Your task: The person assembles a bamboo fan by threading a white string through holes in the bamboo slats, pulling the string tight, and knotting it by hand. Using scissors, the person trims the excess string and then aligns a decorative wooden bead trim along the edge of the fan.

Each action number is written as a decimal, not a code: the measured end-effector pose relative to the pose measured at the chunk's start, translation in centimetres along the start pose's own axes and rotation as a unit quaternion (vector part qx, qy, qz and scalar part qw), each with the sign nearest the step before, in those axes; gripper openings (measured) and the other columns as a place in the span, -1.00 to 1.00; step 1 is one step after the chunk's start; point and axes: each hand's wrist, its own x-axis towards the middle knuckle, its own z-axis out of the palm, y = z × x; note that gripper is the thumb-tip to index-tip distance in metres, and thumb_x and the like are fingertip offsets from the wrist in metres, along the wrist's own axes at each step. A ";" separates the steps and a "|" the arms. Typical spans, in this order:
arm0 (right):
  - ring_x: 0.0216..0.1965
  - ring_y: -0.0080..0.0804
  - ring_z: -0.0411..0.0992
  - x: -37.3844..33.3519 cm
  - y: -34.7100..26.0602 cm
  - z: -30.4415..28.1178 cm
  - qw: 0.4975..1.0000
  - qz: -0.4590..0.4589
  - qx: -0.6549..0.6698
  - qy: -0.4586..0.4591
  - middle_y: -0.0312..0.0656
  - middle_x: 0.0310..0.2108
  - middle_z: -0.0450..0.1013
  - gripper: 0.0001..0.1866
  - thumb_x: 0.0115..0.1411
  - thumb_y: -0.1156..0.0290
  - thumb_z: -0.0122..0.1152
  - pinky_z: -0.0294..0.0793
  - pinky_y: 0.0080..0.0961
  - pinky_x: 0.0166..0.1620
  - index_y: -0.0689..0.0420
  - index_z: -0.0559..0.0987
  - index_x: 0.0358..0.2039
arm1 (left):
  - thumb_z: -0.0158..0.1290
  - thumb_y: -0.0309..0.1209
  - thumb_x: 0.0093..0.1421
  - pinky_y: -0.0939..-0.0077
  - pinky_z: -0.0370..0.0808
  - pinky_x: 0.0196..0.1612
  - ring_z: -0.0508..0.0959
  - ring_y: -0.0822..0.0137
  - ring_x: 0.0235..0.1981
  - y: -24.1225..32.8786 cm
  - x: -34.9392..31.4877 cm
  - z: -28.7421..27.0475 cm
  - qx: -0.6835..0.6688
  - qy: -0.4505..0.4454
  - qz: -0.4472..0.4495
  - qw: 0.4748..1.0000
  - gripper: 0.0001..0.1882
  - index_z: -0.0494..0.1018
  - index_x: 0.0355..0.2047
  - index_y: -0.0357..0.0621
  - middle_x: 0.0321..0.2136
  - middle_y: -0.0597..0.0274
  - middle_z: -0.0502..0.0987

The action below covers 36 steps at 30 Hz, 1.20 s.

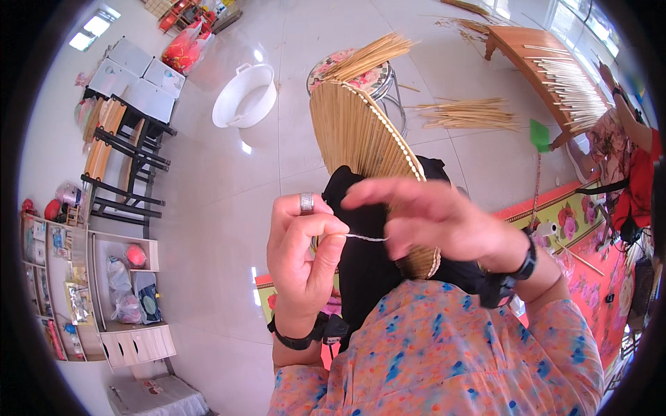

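My left hand (pixel 303 253) pinches a thin, white twisted string (pixel 366 238) between thumb and forefinger, a ring on one finger. The string runs right towards my right hand (pixel 444 225), which is blurred by motion. Its fingers look spread apart, with the string's end close to the thumb side. Just beyond both hands, a curved piece of straw-coloured stalks (pixel 361 132) leans up from my lap, its rim edged with a row of white stitches or knobs. Black cloth (pixel 364 270) lies under it, and my hands hide part of its lower end.
A round floral stool (pixel 326 64) ahead holds a stalk bundle (pixel 371 57). More stalks (pixel 472 113) lie on the floor. A white tub (pixel 244 97) stands left of it. At the right, a wooden bench (pixel 517 66) carries pale sticks, beside another person (pixel 635 149).
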 end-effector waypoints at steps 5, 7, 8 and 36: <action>-0.39 -0.54 0.48 2.0 2.1 0.8 0.998 -0.008 -0.040 -0.049 -0.25 -0.32 0.53 -0.80 0.27 0.49 0.14 0.49 -0.56 -0.29 0.25 0.55 -0.11 | 0.11 -0.56 0.20 0.53 0.42 -0.29 0.45 0.34 -0.38 -0.4 0.2 -0.1 0.015 0.021 0.017 1.000 -0.96 0.46 -0.34 -0.24 -0.25 0.14 0.39; -0.48 -0.36 0.51 2.4 2.8 1.0 0.939 -0.186 -0.274 0.090 -0.16 -0.48 0.53 -0.92 0.17 0.51 0.23 0.49 -0.48 -0.37 0.25 0.60 -0.35 | 0.11 -0.57 0.19 0.54 0.42 -0.33 0.46 0.36 -0.40 -1.0 -0.3 -0.3 0.016 0.010 -0.041 0.999 -0.95 0.46 -0.34 -0.24 -0.27 0.13 0.41; -0.51 -0.17 0.51 2.5 2.8 1.2 0.922 -0.196 -0.305 0.137 -0.07 -0.55 0.49 -0.95 0.05 0.56 0.28 0.48 -0.39 -0.44 0.24 0.59 -0.45 | 0.11 -0.57 0.19 0.54 0.42 -0.33 0.46 0.36 -0.40 -1.5 -0.5 -0.5 0.017 0.010 -0.042 0.999 -0.95 0.46 -0.34 -0.24 -0.27 0.13 0.41; -0.42 -0.15 0.51 2.3 3.6 0.2 0.847 -0.239 -0.446 0.162 -0.15 -0.46 0.50 -0.89 0.02 0.54 0.28 0.51 -0.35 -0.37 0.17 0.61 -0.38 | 0.33 -0.63 -0.04 0.71 0.26 -0.52 0.38 0.57 -0.55 -3.2 -1.1 -1.1 -0.128 -0.075 -0.157 0.976 -0.85 0.59 -0.43 -0.30 -0.48 0.31 0.42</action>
